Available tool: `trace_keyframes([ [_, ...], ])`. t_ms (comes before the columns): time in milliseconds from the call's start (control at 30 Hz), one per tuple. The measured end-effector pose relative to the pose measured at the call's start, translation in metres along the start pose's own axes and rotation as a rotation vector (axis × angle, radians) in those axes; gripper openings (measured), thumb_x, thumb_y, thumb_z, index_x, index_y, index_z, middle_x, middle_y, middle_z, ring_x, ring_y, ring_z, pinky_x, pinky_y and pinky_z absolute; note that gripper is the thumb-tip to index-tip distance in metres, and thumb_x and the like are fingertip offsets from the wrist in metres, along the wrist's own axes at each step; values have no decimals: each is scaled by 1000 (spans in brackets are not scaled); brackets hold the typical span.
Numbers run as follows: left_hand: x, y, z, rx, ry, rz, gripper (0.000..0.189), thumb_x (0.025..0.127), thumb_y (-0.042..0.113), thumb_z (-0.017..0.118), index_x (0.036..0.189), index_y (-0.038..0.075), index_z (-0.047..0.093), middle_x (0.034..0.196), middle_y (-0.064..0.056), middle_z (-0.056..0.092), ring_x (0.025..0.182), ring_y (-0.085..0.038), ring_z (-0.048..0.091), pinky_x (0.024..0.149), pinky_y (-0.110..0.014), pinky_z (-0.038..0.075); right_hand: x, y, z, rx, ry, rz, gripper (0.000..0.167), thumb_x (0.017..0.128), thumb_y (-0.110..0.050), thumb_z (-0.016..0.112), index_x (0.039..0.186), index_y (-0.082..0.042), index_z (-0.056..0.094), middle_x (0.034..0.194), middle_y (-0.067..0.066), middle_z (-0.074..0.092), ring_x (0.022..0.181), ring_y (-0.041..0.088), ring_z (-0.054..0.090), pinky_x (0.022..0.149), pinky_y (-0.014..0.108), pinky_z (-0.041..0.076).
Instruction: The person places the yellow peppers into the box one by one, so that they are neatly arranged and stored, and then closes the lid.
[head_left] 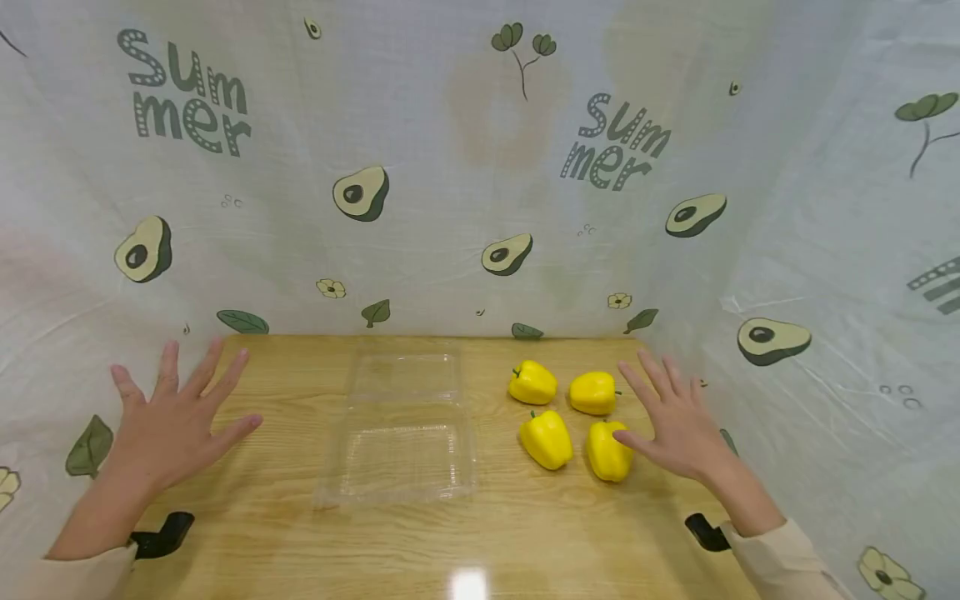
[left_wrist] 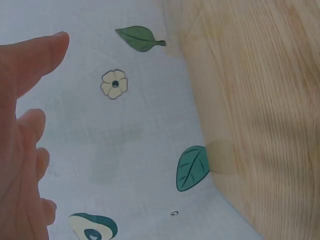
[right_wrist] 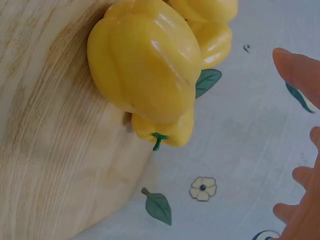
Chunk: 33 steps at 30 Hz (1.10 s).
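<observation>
Several yellow bell peppers (head_left: 546,440) with green stems lie in a loose cluster right of the table's middle. My right hand (head_left: 675,421) is spread just to their right, its thumb overlapping the nearest right pepper (head_left: 608,458) in the head view; nothing is in it. In the right wrist view a big yellow pepper (right_wrist: 145,60) covers part of the others, with the thumb (right_wrist: 300,75) apart from them. My left hand (head_left: 172,425), fingers spread and holding nothing, is at the table's left side. Between the hands sits a clear plastic container (head_left: 337,458) with two sections.
The wooden table (head_left: 390,542) is bordered at the back and sides by a pale cloth (head_left: 435,217) printed with avocados, leaves and "summer" lettering. Black wrist mounts (head_left: 174,531) show at both wrists. The container lies left of the peppers, with bare wood around it.
</observation>
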<state>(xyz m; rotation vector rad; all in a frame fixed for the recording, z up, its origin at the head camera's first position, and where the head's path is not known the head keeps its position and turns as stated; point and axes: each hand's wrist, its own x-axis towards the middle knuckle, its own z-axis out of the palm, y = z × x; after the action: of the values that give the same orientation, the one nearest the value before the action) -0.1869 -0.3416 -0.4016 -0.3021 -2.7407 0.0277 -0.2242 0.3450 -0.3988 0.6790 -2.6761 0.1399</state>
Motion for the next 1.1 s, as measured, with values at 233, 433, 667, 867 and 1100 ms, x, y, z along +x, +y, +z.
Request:
trace_keyframes([
  [233, 0, 7, 10, -48, 19, 23, 104, 96, 68, 65, 172, 32, 3, 179, -9, -4, 156, -59, -10, 103, -88, -22, 12, -8, 6, -5, -54, -55, 107, 87, -45, 87, 170, -22, 24, 176, 20, 17, 154, 60, 20, 107, 89, 24],
  [433, 5, 15, 18, -126, 35, 44, 103, 96, 64, 68, 172, 30, 8, 179, -14, 3, 155, -64, 1, 100, -95, -12, 21, -14, 8, 12, -62, -112, 105, 86, -39, 89, 169, -19, 27, 173, 25, 22, 149, 62, 28, 109, 84, 30],
  [667, 9, 32, 23, -226, 27, 73, 103, 96, 59, 72, 173, 27, 11, 177, -19, 12, 149, -68, 19, 99, -97, 11, 30, -19, 13, 72, -76, -197, 106, 81, -28, 96, 166, -16, 35, 172, 25, 25, 147, 57, 37, 113, 76, 35],
  [867, 7, 44, 28, -406, -58, 63, 97, 100, 50, 71, 173, 25, 11, 178, -16, 5, 150, -69, 17, 102, -93, 17, 38, -24, 16, 113, -146, -228, 103, 82, -23, 95, 166, -18, 36, 174, 21, 24, 151, 47, 37, 116, 70, 39],
  [1100, 4, 54, 36, -548, -112, 48, 94, 103, 43, 70, 172, 27, 9, 179, -11, 0, 155, -61, 13, 99, -91, 28, 48, -32, 18, 153, -194, -267, 102, 82, -15, 94, 166, -21, 37, 175, 18, 22, 152, 44, 36, 114, 67, 43],
])
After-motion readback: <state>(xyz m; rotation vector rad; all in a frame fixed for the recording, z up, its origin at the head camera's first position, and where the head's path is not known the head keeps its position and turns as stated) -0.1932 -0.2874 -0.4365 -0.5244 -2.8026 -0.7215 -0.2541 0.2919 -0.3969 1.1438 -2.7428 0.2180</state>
